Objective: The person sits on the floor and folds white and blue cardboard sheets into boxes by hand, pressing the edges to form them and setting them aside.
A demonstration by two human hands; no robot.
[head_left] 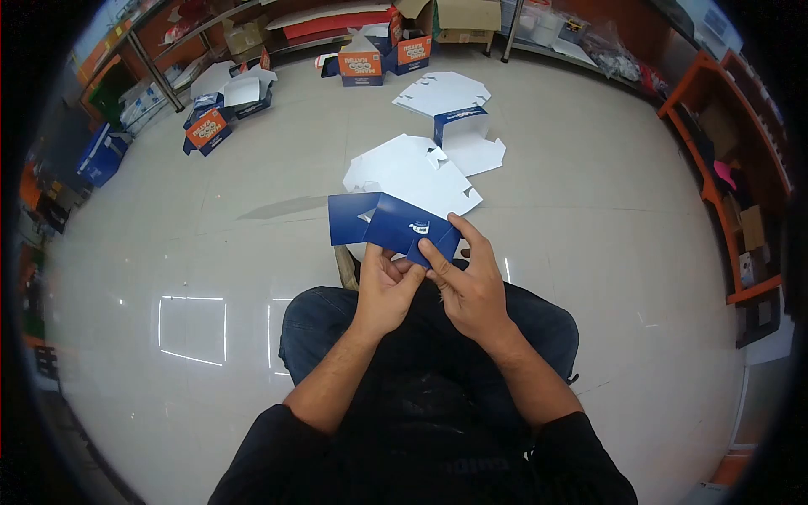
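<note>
A blue cardboard piece point(400, 220) with a small white print is held up in front of my lap, creased near its left part. My left hand point(389, 290) grips its lower edge from below, fingers partly behind the card. At the card's right end, my right hand point(473, 282) holds it between thumb and fingers. Just beyond the card, flat white cardboard sheets point(408, 168) lie on the floor, partly covered by it. Behind them stands a partly folded blue and white piece point(468, 139), with another white stack point(446, 91) farther back.
Blue and orange boxes point(362, 67) stand at the back centre, and more open boxes point(208, 130) at the back left. A blue bin point(103, 156) is at far left. An orange shelf point(715, 160) stands at the right. My crossed legs are beneath my hands.
</note>
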